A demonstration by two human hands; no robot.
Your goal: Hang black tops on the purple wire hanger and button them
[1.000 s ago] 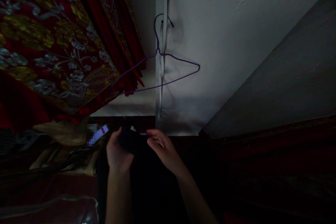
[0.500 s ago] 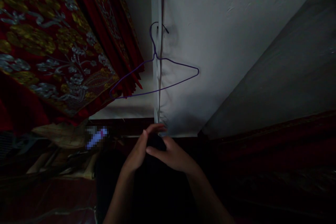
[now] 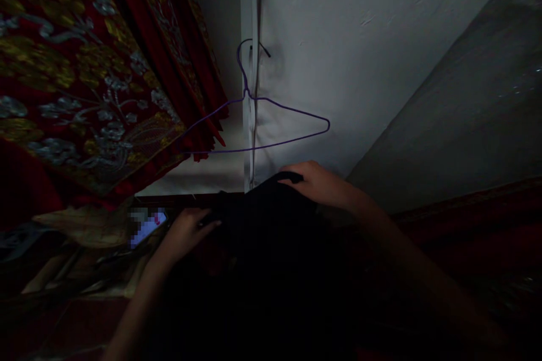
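A black cloth garment spreads between my two hands, its exact kind lost in the dark. My right hand pinches its upper right edge between thumb and fingers. Lower down, my left hand is closed on the garment's left side, with the fingertips partly lost against the dark fabric. Above both hands a purple wire hanger hangs with nothing on it, its hook over a thin pale vertical strip by the wall.
Red cloth with gold and silver embroidery hangs at the left. A lit phone-like screen, blurred out, lies among pale items at lower left. The white wall meets a grey slanted surface at right.
My hands were close together around the dark cloth; now they are spread apart. The right hand has moved up and right, the left hand left, and the black garment is stretched wider between them.
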